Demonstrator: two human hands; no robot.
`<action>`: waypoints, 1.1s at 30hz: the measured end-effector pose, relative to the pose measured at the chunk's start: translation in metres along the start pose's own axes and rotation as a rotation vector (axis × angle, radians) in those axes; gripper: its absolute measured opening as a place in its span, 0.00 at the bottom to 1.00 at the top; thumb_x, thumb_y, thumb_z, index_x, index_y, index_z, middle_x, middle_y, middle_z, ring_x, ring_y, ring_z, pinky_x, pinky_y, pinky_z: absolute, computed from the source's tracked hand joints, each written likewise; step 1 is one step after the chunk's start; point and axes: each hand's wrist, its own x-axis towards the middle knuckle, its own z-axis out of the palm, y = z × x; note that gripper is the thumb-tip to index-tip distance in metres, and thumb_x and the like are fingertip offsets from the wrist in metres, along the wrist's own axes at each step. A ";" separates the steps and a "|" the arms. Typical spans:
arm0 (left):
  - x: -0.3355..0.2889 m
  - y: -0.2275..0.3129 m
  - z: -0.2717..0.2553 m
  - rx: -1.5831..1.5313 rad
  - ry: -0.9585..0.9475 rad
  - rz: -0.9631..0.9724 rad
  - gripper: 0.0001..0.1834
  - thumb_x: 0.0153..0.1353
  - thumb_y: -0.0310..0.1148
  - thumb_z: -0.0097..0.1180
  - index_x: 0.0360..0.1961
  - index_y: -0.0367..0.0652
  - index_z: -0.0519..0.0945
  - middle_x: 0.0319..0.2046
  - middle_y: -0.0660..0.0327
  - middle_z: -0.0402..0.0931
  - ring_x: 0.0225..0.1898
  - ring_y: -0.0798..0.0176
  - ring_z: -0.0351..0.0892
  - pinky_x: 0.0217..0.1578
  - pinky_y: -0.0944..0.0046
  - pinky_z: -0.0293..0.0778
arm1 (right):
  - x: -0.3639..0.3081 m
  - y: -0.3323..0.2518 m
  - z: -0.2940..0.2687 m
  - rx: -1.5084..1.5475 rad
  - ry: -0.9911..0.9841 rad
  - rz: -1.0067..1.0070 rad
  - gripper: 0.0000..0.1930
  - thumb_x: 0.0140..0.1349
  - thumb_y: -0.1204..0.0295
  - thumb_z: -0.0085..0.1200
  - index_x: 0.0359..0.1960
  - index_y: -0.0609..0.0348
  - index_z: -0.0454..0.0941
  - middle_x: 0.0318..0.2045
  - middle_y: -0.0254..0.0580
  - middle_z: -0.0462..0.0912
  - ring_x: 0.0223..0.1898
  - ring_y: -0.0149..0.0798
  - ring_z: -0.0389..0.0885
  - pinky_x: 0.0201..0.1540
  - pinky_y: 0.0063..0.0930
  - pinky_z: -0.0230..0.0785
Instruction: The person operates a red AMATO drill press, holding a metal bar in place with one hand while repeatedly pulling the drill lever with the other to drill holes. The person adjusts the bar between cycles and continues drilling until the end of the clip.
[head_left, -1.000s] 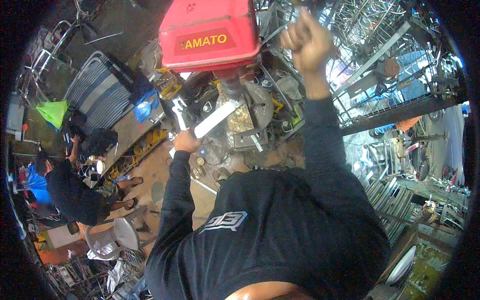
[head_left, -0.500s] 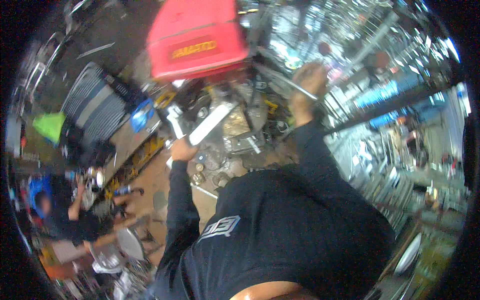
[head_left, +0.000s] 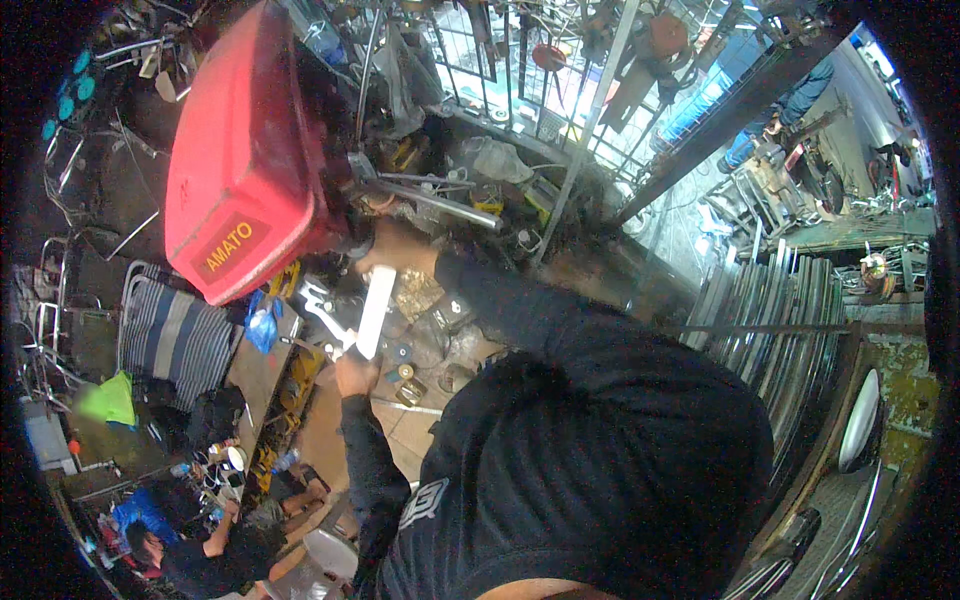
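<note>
Head view: tight quarters, one clear hold

Far left of you, the red machine housing looms over cluttered metal; its underside is hidden, so whether anything turns there you cannot tell. If something does, your right sleeve, stretched close by, could snag. The white bar slants between your hands, just right of the housing's near end. Your left hand is closed around the bar's near end; should that hold slacken or the bar catch, it could twist and cut you. Your right hand is at its far end, too blurred to tell whether it grips.

Metal tubes stand packed to your right, and a striped lounger sits well left. A metal lever juts just beyond your right hand, in the way of raising it. A white forked strip crowds your left hand, with a blue bag beside it.
</note>
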 end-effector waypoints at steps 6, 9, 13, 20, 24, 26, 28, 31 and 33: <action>0.031 -0.018 -0.030 0.220 -0.004 -0.010 0.31 0.43 0.54 0.71 0.43 0.40 0.85 0.34 0.44 0.85 0.40 0.42 0.86 0.43 0.46 0.80 | -0.004 -0.013 -0.048 -0.060 -0.433 -0.028 0.30 0.47 0.63 0.71 0.54 0.61 0.80 0.48 0.50 0.85 0.51 0.47 0.82 0.55 0.38 0.73; 0.043 -0.026 -0.039 0.136 -0.035 0.105 0.32 0.47 0.59 0.67 0.43 0.43 0.87 0.34 0.43 0.85 0.39 0.39 0.85 0.42 0.44 0.80 | -0.047 -0.026 -0.052 -0.229 0.032 -0.082 0.34 0.54 0.60 0.70 0.61 0.62 0.74 0.60 0.53 0.78 0.62 0.48 0.74 0.67 0.39 0.63; 0.033 -0.007 -0.003 0.165 -0.103 -0.029 0.31 0.48 0.54 0.66 0.41 0.35 0.84 0.34 0.39 0.84 0.38 0.37 0.85 0.42 0.44 0.80 | -0.086 -0.025 -0.035 0.215 0.383 -0.017 0.25 0.60 0.76 0.64 0.60 0.62 0.75 0.59 0.45 0.79 0.60 0.39 0.77 0.66 0.31 0.66; 0.019 0.002 0.002 0.080 0.033 0.006 0.29 0.48 0.56 0.66 0.45 0.47 0.85 0.36 0.45 0.85 0.38 0.41 0.86 0.41 0.43 0.80 | -0.112 -0.016 -0.079 0.103 0.782 0.264 0.08 0.66 0.74 0.53 0.43 0.62 0.83 0.38 0.39 0.85 0.41 0.31 0.82 0.47 0.27 0.72; 0.012 0.007 0.003 0.107 -0.033 0.004 0.29 0.46 0.55 0.67 0.36 0.37 0.85 0.32 0.42 0.84 0.35 0.39 0.85 0.39 0.44 0.79 | -0.092 -0.069 -0.143 0.442 0.706 -0.134 0.32 0.76 0.51 0.33 0.71 0.63 0.60 0.69 0.55 0.67 0.71 0.48 0.63 0.71 0.48 0.55; 0.016 0.006 0.008 0.117 -0.001 -0.038 0.30 0.46 0.56 0.66 0.39 0.39 0.84 0.33 0.45 0.84 0.36 0.40 0.85 0.41 0.44 0.80 | -0.055 -0.115 -0.158 0.173 0.483 -0.385 0.36 0.77 0.50 0.33 0.77 0.58 0.43 0.71 0.58 0.61 0.75 0.50 0.57 0.72 0.49 0.54; 0.020 0.000 0.012 0.141 0.054 -0.057 0.29 0.45 0.55 0.66 0.41 0.42 0.83 0.33 0.45 0.85 0.36 0.40 0.85 0.40 0.45 0.80 | -0.009 -0.160 -0.156 0.047 0.409 -0.504 0.34 0.77 0.51 0.38 0.76 0.57 0.46 0.67 0.59 0.66 0.70 0.50 0.66 0.68 0.45 0.62; 0.023 -0.012 0.015 0.135 0.035 0.002 0.28 0.45 0.53 0.66 0.41 0.42 0.83 0.33 0.45 0.85 0.36 0.40 0.85 0.40 0.45 0.80 | 0.063 -0.195 -0.160 0.422 0.560 -0.328 0.18 0.75 0.52 0.46 0.50 0.54 0.65 0.32 0.37 0.73 0.31 0.34 0.73 0.33 0.29 0.67; 0.018 -0.017 0.017 0.123 0.061 0.006 0.27 0.45 0.52 0.67 0.40 0.42 0.83 0.33 0.45 0.85 0.35 0.40 0.86 0.41 0.45 0.80 | 0.097 -0.185 -0.171 0.529 0.589 -0.203 0.15 0.75 0.51 0.48 0.39 0.48 0.68 0.21 0.26 0.66 0.16 0.26 0.63 0.18 0.24 0.59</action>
